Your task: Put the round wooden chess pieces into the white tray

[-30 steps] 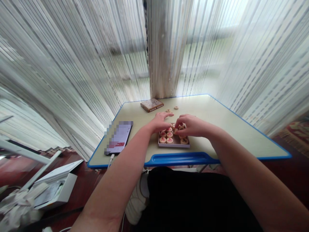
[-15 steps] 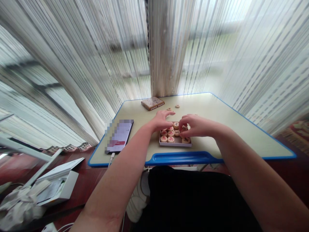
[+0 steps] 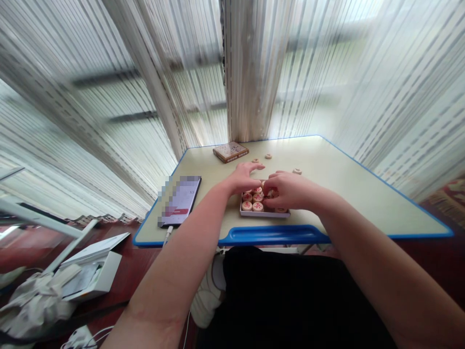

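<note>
A shallow box (image 3: 265, 214) near the table's front edge holds round wooden Chinese chess pieces (image 3: 257, 207), with red characters on the left side. Over the box's far left corner is my left hand (image 3: 247, 177), its thumb and fingers spread apart. My right hand (image 3: 292, 189) reaches in from the right, with bent fingers closed round a piece among those in the middle; the hand hides most of the right half. Beyond the hands lie three loose pieces: one at the right (image 3: 297, 171), one farther back (image 3: 268, 156), and one beside it (image 3: 255, 161).
The box lid (image 3: 230, 151) lies at the table's back left. A phone (image 3: 186, 198) with a plugged-in cable is left of my left forearm. A blue groove (image 3: 274, 235) runs along the front edge. Curtains (image 3: 247, 72) hang behind; an open white box (image 3: 105, 278) sits lower left.
My right hand has shifted left over the box, from the right-hand pieces to the middle ones. The loose piece at the right now shows. My left hand stays nearly in place.
</note>
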The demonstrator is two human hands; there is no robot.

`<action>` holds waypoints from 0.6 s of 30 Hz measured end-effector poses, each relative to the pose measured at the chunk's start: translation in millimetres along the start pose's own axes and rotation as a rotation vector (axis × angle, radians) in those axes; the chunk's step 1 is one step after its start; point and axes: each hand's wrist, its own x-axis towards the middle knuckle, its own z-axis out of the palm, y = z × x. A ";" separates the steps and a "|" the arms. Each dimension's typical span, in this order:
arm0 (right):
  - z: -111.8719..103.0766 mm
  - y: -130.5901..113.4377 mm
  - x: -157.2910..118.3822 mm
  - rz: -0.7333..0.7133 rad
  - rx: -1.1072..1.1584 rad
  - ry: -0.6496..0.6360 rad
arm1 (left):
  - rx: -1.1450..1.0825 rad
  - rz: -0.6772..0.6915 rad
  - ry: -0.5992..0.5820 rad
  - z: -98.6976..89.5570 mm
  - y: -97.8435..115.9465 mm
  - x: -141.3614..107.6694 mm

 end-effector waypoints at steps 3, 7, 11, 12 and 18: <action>2.3 -0.7 -0.2 0.003 -0.047 0.016 | -0.002 -0.004 -0.018 -2.1 5.0 -0.5; 1.0 0.6 -1.4 0.008 -0.103 0.008 | 0.005 -0.038 -0.060 -5.8 13.6 -1.7; -1.3 1.3 -1.7 0.023 -0.109 -0.005 | -0.008 -0.068 -0.065 -6.6 16.6 -2.8; -2.0 1.1 -1.7 0.027 -0.100 -0.003 | -0.014 -0.071 -0.064 -6.1 15.9 -2.8; -5.4 -1.3 -1.4 0.084 -0.051 -0.026 | -0.060 -0.081 -0.042 -1.8 7.7 0.6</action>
